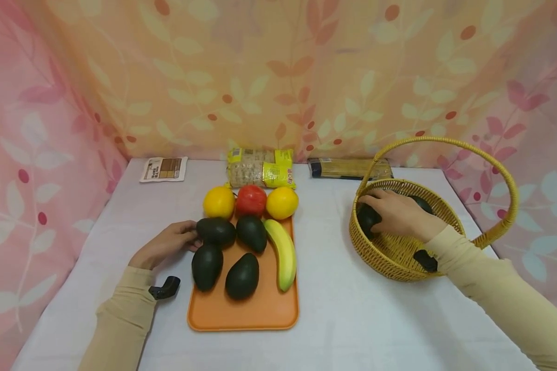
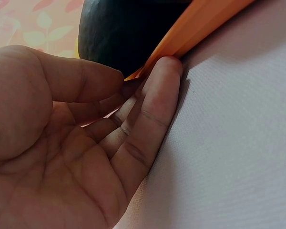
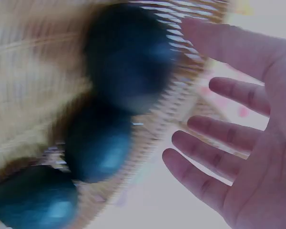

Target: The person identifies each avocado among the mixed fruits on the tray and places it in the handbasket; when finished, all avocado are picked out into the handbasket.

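Observation:
My left hand (image 1: 169,242) rests at the left edge of the orange tray (image 1: 241,317). In the left wrist view its loosely bent fingers touch the tray's rim (image 2: 200,26), just below a dark avocado (image 2: 119,36). Several avocados (image 1: 242,276) and a banana (image 1: 283,255) lie on the tray. My right hand (image 1: 396,208) reaches into the wicker basket (image 1: 362,247), over an avocado (image 1: 367,221) by the left wall. The right wrist view, partly blurred, has three avocados (image 3: 128,57) in the basket, with my fingers spread beside them and nothing in the palm.
Two yellow fruits (image 1: 219,203) and a red fruit (image 1: 250,201) sit at the tray's far end. Behind them are a yellow-wrapped package (image 1: 260,168), a white packet (image 1: 164,169) and a long pack (image 1: 343,168). The basket's tall handle (image 1: 445,139) arches above my right arm.

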Available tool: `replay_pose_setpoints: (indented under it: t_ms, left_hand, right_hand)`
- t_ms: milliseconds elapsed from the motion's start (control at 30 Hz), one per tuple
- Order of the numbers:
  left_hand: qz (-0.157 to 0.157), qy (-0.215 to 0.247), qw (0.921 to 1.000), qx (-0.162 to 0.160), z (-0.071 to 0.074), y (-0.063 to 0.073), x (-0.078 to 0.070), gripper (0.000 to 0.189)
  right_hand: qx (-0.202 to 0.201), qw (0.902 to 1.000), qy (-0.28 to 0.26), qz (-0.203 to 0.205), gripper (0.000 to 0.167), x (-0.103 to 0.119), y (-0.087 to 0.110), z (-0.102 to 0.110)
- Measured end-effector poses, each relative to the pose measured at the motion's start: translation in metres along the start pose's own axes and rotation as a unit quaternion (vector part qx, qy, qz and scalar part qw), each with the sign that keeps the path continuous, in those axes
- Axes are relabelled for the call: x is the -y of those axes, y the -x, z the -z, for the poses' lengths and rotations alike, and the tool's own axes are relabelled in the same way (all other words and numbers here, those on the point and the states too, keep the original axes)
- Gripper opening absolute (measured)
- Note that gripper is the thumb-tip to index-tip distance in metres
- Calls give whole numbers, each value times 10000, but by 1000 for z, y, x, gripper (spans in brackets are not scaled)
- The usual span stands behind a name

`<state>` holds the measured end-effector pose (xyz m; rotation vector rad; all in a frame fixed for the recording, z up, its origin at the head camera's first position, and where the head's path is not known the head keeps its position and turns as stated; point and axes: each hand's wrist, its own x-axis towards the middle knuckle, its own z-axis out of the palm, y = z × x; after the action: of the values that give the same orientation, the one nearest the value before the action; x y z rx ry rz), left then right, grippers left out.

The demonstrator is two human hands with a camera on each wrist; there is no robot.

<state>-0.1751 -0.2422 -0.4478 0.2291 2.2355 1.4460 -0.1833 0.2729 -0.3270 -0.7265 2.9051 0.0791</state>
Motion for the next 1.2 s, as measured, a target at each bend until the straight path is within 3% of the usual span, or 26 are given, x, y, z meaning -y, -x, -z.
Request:
replay_pose_setpoints:
  t_ms: [67,167,333,467,533,667,933,1067,1200]
  left_hand:
    - [-38,-48,10000,13,1,-1,-1,34]
    - [-77,-86,9999,25,1,-1,-3,33]
    - [-88,-99,9999,44,2,0,-6,33]
    - [-78,-101,9999,47,3,1,-7,34]
    - [-61,-92,9999,35,4,1,-7,34]
    - [-42,-26,10000,37,3,1,-4,34]
    - [-72,65,9999,75,0,-1,1,34]
    - [-57,-16,10000,28,0,0,0,34]
    - [11,-8,10000,-13,0,0,1,34]
  right_hand:
    - [-281,9996,-14,36,56,7,3,10]
    - [-1044,9942,-96,231,42,22,6,22]
    - [-2208,9719,-187,799,33,66,7,29]
    - [-2635,9541,-161,1415,35,109,4,23]
    - [-2643,9486,-141,1735,39,130,0,15]
    - [-2347,9478,138,2156,46,165,-9,-6]
    - [-1588,9472,447,2750,54,207,-20,-40]
    - [-1420,9349,717,3172,53,224,-25,-51]
    - [-1527,9211,1086,3411,51,236,-30,-61]
